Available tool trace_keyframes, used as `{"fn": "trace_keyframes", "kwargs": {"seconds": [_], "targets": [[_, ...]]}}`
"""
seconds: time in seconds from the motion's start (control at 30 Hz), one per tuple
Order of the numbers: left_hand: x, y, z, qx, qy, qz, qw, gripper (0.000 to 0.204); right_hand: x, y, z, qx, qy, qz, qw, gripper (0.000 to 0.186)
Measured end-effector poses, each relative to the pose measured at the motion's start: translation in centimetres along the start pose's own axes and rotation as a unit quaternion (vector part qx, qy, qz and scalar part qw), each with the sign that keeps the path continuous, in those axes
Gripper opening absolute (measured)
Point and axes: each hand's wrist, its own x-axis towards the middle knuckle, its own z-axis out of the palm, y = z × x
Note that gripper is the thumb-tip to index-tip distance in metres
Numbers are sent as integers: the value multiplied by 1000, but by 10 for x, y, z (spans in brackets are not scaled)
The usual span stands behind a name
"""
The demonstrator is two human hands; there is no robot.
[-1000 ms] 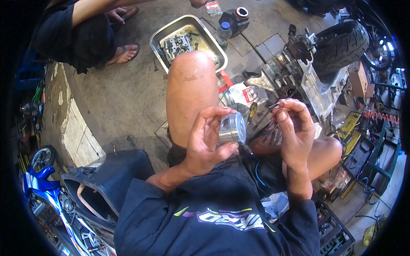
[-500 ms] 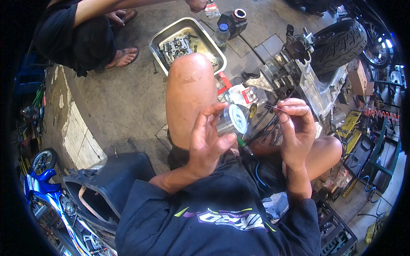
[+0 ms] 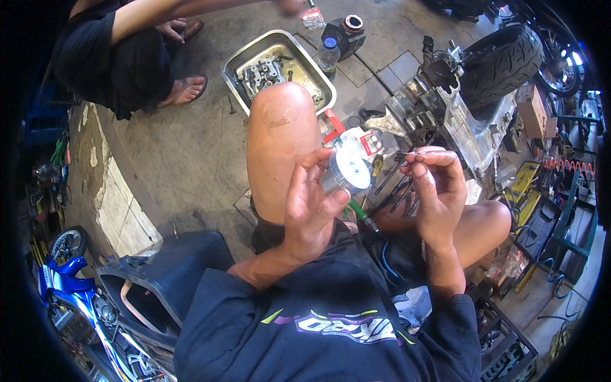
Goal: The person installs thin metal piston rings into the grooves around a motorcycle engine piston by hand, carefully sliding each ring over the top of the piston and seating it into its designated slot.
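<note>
My left hand (image 3: pixel 307 205) is closed round the side of a silver piston (image 3: pixel 352 170), thumb below and fingers behind. The piston is tilted, with its round, bright crown turned up to the right and ring grooves showing along its side. To the right, at about the same height, my right hand (image 3: pixel 439 188) pinches a thin, curved metal piece (image 3: pixel 396 153) between thumb and fingertips. It shows as a fine line pointing toward the piston but apart from it; its full shape cannot be made out. Below the piston, a green air-gun-like tool (image 3: pixel 359 213) with a blue hose lies by my lap.
A metal tray (image 3: pixel 326 102) holds a cylinder head (image 3: pixel 262 75) and small parts. An engine block (image 3: pixel 414 105) with a rear tyre (image 3: pixel 509 63) lies at the far right. A bottle (image 3: pixel 329 54) stands beside the tray. Another person's foot (image 3: pixel 186 91) is at far left.
The piston's crown has turned a little and now reflects more brightly. The thin metal piece has swung up and reaches farther left from my right fingertips. Both hands stay nearly in place.
</note>
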Motion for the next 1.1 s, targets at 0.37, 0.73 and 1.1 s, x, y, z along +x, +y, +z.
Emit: {"fn": "trace_keyframes", "kwargs": {"seconds": [0.37,0.73,1.1], "targets": [[0,-13,-15,42,-47,27,998,84,5,-4,-15,29,-7,-9,1000,17],[2,-15,-29,142,-119,127,974,78,4,-10,-21,-143,54,-70,986,21],[9,-10,-32,245,-149,197,937,74,10,-12,-23,-199,51,-73,976,22]]}}
